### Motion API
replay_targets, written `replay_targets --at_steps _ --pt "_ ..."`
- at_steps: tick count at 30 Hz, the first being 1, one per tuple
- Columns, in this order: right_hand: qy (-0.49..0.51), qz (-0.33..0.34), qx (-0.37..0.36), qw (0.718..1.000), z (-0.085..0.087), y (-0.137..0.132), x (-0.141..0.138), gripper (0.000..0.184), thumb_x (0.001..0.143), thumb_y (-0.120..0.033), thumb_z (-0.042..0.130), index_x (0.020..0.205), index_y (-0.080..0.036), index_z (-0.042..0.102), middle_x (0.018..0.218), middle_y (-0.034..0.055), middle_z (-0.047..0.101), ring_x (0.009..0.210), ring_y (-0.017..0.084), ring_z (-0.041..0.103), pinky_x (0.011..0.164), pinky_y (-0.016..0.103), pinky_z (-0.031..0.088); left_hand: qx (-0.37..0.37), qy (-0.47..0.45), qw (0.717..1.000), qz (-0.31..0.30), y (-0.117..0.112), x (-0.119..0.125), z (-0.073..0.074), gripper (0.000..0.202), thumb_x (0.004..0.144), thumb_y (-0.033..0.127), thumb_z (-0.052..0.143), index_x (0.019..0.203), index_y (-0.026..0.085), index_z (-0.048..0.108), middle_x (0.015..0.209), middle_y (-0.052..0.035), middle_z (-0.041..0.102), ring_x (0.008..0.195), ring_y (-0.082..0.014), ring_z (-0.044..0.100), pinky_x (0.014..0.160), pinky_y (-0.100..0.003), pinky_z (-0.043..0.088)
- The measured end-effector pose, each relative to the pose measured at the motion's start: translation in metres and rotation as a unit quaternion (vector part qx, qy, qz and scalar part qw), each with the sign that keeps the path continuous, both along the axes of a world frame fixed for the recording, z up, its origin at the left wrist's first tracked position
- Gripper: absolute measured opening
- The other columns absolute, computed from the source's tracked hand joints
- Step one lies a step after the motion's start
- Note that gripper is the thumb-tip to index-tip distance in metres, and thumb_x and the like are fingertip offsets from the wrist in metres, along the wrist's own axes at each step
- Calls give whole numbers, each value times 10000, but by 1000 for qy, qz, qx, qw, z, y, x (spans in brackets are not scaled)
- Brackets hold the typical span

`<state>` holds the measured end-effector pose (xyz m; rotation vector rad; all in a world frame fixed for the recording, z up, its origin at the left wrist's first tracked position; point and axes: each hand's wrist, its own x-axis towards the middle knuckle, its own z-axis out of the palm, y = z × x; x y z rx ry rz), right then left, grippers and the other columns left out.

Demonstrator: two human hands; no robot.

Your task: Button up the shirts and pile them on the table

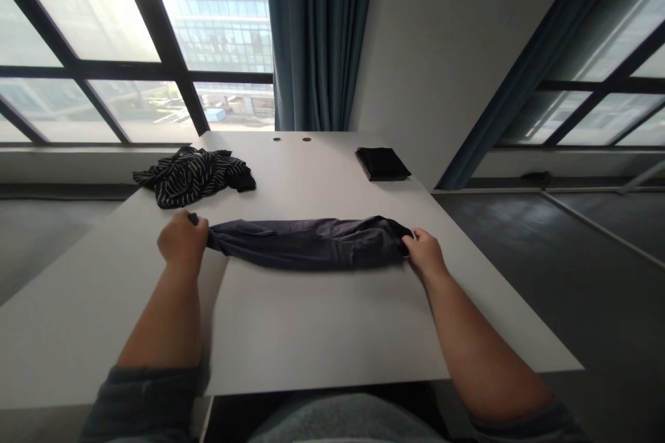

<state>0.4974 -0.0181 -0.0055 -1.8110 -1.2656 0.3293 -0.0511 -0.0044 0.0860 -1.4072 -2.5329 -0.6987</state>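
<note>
Our left hand (181, 241) is curled closed on one end of the grey garment (306, 243), and our right hand (426, 254) pinches the opposite end. The garment lies bunched lengthwise across the table (322, 332), between both hands. Beyond the garment, toward the left, lies a crumpled striped shirt (190, 176); beyond it, toward the right, lies a folded black cloth (382, 164).

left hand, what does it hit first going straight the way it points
Probably the black-and-white striped garment lying crumpled on the white table, ahead of the left hand, though depth is hard to judge here.
</note>
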Motion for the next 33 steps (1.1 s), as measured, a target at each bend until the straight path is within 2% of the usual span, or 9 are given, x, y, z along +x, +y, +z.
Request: replay_targets --at_steps 3,6,9,13,17,20,26,29,33 --pt "-153 26 -9 988 4 -4 -14 487 680 -214 627 1153 -131 709 984 122 696 886 270 630 875 394 506 14 37 999 -32 -1 4 -5 377 858 232 608 1226 184 668 1328 -212 630 1214 -441 566 919 -528 460" --pt "-233 63 92 966 9 -10 -37 499 778 -173 611 1272 -149 678 1206 169 657 1128 312 593 1051 459 465 30 70 982 -172 -3 44 -15 300 879 171 575 1137 223 719 1363 -139 646 1290 -408 533 1006 -539 430" --pt "-225 191 97 951 12 -17 -62 303 885 -200 583 1152 -182 724 1131 129 691 1098 280 608 1039 436 488 4 57 924 -379 -9 106 -31 284 963 249 553 1197 236 713 1305 -104 700 1213 -317 607 1021 -462 445" --pt "-183 383 46 904 16 -28 -81 262 868 -140 564 1045 -208 745 1104 80 707 1065 232 634 1017 394 501 -51 44 849 -525 -23 174 -47 355 1030 395 535 1344 293 667 1347 -69 703 1248 -272 616 1017 -416 451" --pt "-126 470 6 874 26 -35 -81 236 790 -78 506 785 -193 711 1009 55 723 999 203 654 979 343 498 -115 72 855 -501 -29 198 -43 456 1092 437 379 1004 226 774 1033 -97 777 1027 -269 707 954 -418 475" --pt "-57 450 -64 889 27 -33 -82 219 849 -162 498 783 -197 704 944 32 739 917 184 675 902 303 512 -171 81 866 -462 -28 205 -37 385 1059 410 469 979 194 778 938 -118 778 931 -279 730 871 -393 509" --pt "-8 259 -154 953 19 -5 -101 223 834 -360 687 980 -192 692 882 35 738 807 178 678 748 269 506 -116 32 860 -496 -27 243 -48 264 968 323 629 1187 256 761 1180 -75 745 1097 -260 669 946 -363 515" --pt "14 271 -151 950 14 7 -107 224 731 -234 701 948 -186 670 850 21 720 796 160 674 751 251 520 -87 13 858 -506 -25 252 -62 321 972 308 615 1270 273 728 1308 -66 705 1182 -277 627 978 -405 508" --pt "89 326 -46 940 7 5 -109 221 731 -242 644 943 -181 637 877 7 689 818 142 668 807 262 561 -47 -71 853 -515 -16 245 -76 335 967 280 629 1294 259 697 1320 -66 708 1226 -278 623 1027 -435 499"
